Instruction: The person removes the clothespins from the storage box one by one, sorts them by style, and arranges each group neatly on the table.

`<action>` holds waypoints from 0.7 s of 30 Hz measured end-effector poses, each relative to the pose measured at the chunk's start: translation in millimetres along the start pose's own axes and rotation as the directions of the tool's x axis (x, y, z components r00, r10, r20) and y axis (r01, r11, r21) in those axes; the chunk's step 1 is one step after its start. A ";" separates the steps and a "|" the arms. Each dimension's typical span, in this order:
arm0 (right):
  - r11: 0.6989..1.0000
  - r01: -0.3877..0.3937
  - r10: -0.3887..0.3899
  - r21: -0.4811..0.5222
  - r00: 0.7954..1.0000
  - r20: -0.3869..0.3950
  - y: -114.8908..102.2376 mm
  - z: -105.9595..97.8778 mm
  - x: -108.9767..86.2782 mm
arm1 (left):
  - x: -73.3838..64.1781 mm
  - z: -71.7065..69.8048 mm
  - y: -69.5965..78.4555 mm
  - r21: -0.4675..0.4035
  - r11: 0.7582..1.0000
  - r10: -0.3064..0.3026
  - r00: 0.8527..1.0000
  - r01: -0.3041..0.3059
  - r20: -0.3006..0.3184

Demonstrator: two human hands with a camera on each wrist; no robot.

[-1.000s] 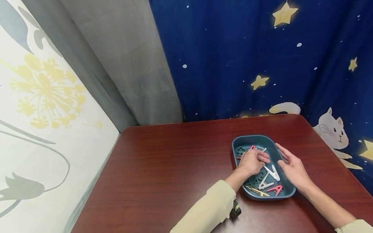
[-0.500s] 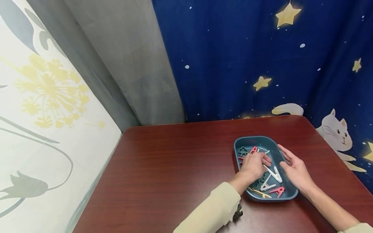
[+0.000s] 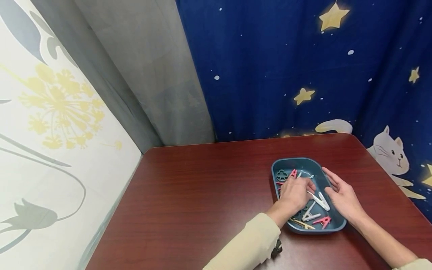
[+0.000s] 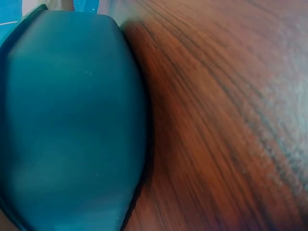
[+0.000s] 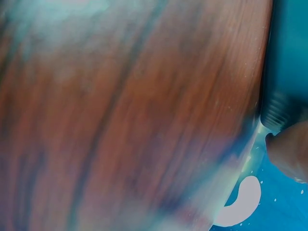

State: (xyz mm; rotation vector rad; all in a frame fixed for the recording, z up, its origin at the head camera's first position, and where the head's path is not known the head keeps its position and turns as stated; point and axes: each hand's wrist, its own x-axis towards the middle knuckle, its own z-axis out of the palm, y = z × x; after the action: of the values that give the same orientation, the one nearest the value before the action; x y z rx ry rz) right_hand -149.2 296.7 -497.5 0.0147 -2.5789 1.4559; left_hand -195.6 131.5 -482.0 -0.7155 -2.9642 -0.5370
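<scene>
On the tabletop stands a dark teal plastic tray (image 3: 334, 221) with rounded corners. My left hand (image 3: 295, 193) reaches down into it, its thumb and fingertips at one end of a white clothespin (image 3: 323, 202) and pinching it; the fingertips are partly hidden. With its thumb at the rim and fingers along the outer wall, my right hand (image 3: 344, 197) holds the tray's right side. Around the left hand lie a white-grey clip (image 3: 310, 216), a pink clothespin (image 3: 323, 221), a yellowish clip (image 3: 303, 225) and another pink clip (image 3: 293, 173).
A dark green clover-like shape (image 3: 281, 175) lies at the tray's far left. The brown wooden table (image 3: 202, 195) reaches to a blue star curtain (image 3: 263, 75) and a grey curtain (image 3: 152, 75) behind. A patterned white wall (image 3: 84, 176) borders the left.
The white clothespin has shifted slightly to the right with my left fingertips at its end. My right hand stays at the tray's side. The head view has moved slightly.
</scene>
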 end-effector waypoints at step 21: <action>0.996 0.059 -0.060 -0.066 0.998 -0.009 1.9 0.1 0.5 | -7.4 -14.7 -0.7 0.203 0.916 0.366 0.929 -0.347 -0.062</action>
State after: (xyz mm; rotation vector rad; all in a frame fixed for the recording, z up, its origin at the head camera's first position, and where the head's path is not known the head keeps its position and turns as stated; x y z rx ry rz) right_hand -149.9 297.6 -499.1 0.0735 -2.5922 1.3469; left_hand -189.9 122.6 -469.4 -1.1367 -2.6510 -0.2511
